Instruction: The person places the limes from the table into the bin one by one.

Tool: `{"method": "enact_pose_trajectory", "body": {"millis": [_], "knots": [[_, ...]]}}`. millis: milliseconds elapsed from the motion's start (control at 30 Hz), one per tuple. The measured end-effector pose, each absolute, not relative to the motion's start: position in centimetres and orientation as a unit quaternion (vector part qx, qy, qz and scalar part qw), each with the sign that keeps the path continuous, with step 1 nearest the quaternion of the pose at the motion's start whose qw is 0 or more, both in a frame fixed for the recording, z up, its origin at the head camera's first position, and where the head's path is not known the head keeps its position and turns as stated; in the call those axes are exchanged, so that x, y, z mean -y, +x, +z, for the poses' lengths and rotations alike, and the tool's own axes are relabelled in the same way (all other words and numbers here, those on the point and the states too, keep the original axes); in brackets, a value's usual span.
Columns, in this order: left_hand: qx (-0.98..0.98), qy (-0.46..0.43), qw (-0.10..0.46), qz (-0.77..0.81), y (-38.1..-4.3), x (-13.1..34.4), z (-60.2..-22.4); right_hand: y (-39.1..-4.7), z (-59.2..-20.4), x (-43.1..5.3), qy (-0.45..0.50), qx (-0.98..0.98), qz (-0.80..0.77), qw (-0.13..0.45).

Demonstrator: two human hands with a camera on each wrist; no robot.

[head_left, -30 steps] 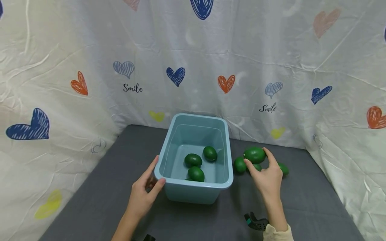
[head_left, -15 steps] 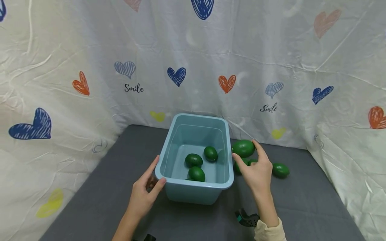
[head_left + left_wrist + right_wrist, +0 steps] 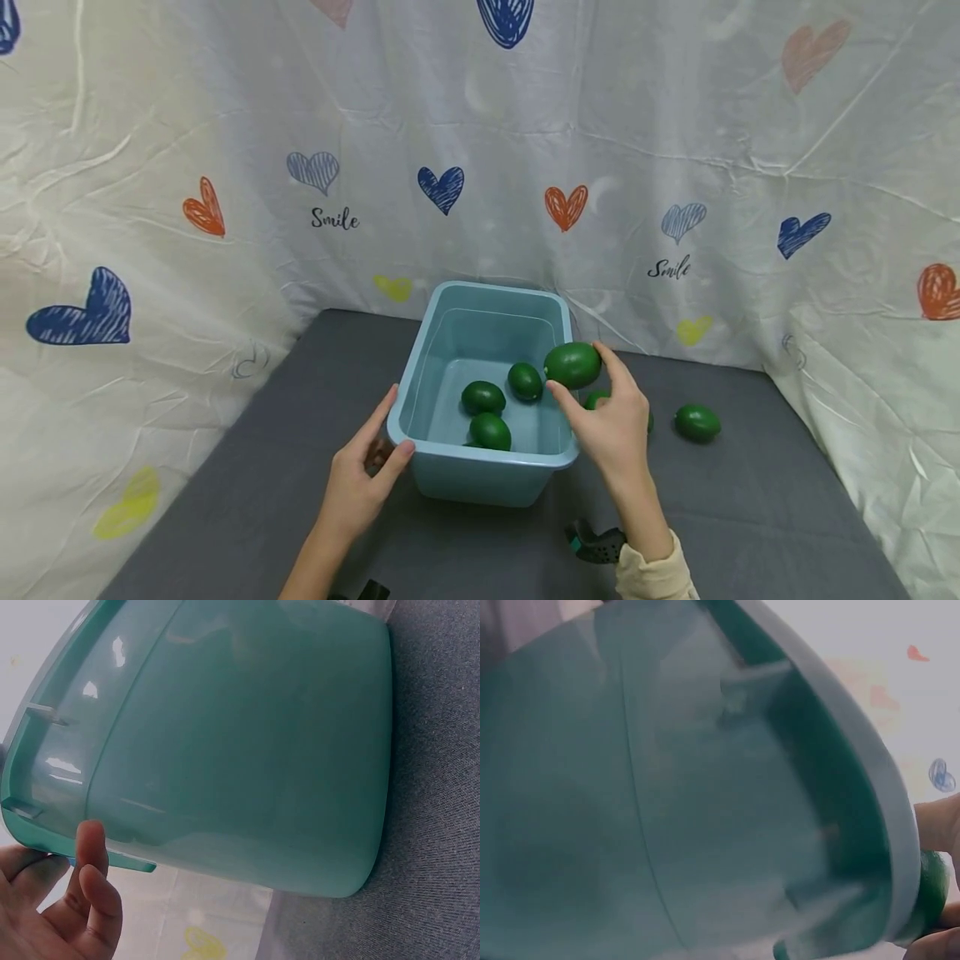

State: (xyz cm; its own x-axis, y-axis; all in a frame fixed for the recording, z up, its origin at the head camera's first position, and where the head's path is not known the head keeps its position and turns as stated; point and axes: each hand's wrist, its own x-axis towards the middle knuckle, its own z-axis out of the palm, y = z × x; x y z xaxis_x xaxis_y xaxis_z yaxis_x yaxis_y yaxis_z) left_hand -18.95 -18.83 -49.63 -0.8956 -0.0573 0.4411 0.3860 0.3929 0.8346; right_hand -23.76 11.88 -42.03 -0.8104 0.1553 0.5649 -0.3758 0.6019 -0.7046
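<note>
My right hand (image 3: 611,421) pinches a green avocado (image 3: 572,365) between thumb and fingers, and the fruit overlaps the right rim of a light blue plastic bin (image 3: 487,458). In the right wrist view the held avocado (image 3: 933,889) shows partly behind the bin's rim (image 3: 901,825). My left hand (image 3: 360,483) grips the bin's front left corner, thumb on the front rim. Its fingers (image 3: 101,907) lie by the rim in the left wrist view. Several avocados (image 3: 483,398) lie on the bin's floor, one mostly hidden by the front wall.
To the right on the dark grey cloth (image 3: 750,500) lies a loose avocado (image 3: 697,423). Another avocado (image 3: 595,400) sits beside the bin, half behind my right hand. A white curtain (image 3: 495,233) printed with hearts hangs close behind the bin and along both sides.
My right hand has carried the avocado leftward from above the loose ones to the bin's right rim. The lone avocado at right has come into full view. My left hand stays on the bin.
</note>
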Motion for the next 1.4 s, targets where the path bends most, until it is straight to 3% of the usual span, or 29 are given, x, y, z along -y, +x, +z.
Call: {"method": "enact_pose_trajectory", "body": {"millis": [633,1033,1400], "knots": [[0.808,-0.099,0.208,-0.543,-18.9,18.8,-49.6,-23.9,-42.1,-10.1,0.106,0.861,0.432,0.246],[0.806,-0.099,0.207,-0.545,-19.0,18.5,-49.5,-23.7,-42.2,-10.7,0.108,0.844,0.456,0.259],[0.805,-0.100,0.210,-0.546,-19.1,18.5,-49.7,-24.1,-43.5,-11.9,0.088,0.833,0.450,0.310]]}}
